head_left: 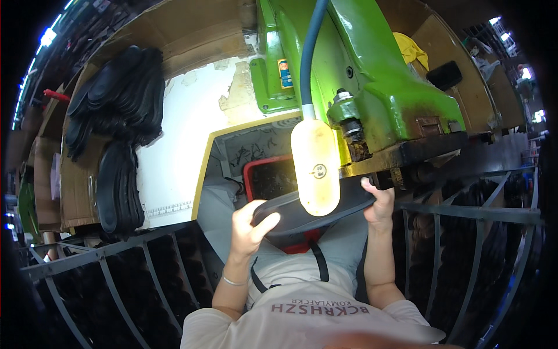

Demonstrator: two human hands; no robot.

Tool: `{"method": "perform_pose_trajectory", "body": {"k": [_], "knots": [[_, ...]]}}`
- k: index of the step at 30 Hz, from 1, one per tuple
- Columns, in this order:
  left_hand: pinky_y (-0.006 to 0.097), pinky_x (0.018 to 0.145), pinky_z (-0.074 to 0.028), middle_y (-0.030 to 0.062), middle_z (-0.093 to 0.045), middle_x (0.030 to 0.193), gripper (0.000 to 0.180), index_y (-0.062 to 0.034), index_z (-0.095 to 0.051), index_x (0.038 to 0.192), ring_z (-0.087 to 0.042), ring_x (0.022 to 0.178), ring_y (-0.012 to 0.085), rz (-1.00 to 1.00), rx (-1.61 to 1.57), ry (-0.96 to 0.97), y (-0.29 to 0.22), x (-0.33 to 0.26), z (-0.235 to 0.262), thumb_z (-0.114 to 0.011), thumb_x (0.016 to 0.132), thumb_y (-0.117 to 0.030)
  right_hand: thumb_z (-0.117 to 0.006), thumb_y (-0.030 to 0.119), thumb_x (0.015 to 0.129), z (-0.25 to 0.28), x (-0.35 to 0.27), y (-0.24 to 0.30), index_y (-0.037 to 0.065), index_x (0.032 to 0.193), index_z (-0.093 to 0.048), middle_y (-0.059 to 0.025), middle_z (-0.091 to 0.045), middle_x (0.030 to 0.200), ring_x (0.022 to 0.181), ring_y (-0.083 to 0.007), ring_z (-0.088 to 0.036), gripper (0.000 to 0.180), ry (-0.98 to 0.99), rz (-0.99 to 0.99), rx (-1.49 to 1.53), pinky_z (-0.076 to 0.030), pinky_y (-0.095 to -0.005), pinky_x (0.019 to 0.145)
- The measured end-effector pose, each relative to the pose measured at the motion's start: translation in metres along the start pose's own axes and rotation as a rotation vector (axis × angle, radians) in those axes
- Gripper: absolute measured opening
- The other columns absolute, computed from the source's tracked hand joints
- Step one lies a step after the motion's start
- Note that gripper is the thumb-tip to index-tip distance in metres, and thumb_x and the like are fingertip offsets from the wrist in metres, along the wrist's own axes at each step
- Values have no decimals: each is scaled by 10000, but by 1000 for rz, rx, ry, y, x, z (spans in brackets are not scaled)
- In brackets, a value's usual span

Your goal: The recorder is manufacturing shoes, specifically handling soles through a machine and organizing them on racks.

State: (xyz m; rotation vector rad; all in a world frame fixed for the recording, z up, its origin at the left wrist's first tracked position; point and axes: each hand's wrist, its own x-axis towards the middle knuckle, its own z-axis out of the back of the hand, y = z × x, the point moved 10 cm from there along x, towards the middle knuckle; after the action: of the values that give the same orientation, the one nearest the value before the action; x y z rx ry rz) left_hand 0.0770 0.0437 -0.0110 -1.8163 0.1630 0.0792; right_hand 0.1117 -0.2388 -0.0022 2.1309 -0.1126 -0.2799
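A long black shoe sole [351, 199] stretches between my two hands, under the front of the green machine [383, 99]. My left hand [249, 225] is closed on its left end, with the thumb on the near side. At the other end my right hand [379, 202] grips the sole, close beneath the machine's dark, greasy working head [401, 168]. A yellow oval lamp [314, 195] hangs from a blue-grey tube and hides part of the sole's middle.
Stacked black soles [119, 186] lie on the white tabletop [174, 145] at left, beside a cardboard box wall. Below the table's yellow-edged cutout sits a red bin [249, 174] with dark scraps. Metal racks [125, 250] flank me. A yellow cloth [411, 49] lies at far right.
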Motion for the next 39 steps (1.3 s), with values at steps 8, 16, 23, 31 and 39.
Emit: {"method": "perform_pose_trajectory", "body": {"k": [8,16,23,31,39], "knots": [[225,714,-470,42,-658,885,284,63,-616,1040,-572,782,68,172,153,277,43,-32,-14,-691,784,-36,-634,-84,669,-49,7,-20,-28,1083,-567,-93,-634,983,863,-188,-629,423,177,-55,-143,-508,-306,797],[263,647,-500,97,-687,807,180,41,-648,935,-631,689,128,-226,223,100,-15,47,-87,-692,802,-72,-687,92,768,-45,-32,-20,-37,1140,-518,-78,-610,1023,902,-145,-584,428,98,115,-457,-475,-291,816],[236,773,-476,70,-648,923,228,52,-593,1032,-596,848,117,-145,26,-4,17,24,-71,-654,820,-3,-701,58,766,55,-156,-103,-66,1064,-558,-107,-611,1045,968,-140,-579,353,123,-393,-277,-472,-268,828],[209,718,-490,71,-640,912,247,51,-563,1056,-601,776,96,-128,31,56,27,34,-85,-625,818,45,-596,66,779,95,-87,56,-47,1046,-533,-82,-602,951,852,-140,-587,297,-316,168,-254,-467,-256,771],[232,691,-475,19,-620,853,180,1,-610,948,-568,765,86,-290,161,179,-23,47,-73,-690,788,-14,-560,77,855,24,24,80,-8,1054,-537,-49,-597,933,820,-89,-577,218,21,151,-272,-460,-212,717]]}}
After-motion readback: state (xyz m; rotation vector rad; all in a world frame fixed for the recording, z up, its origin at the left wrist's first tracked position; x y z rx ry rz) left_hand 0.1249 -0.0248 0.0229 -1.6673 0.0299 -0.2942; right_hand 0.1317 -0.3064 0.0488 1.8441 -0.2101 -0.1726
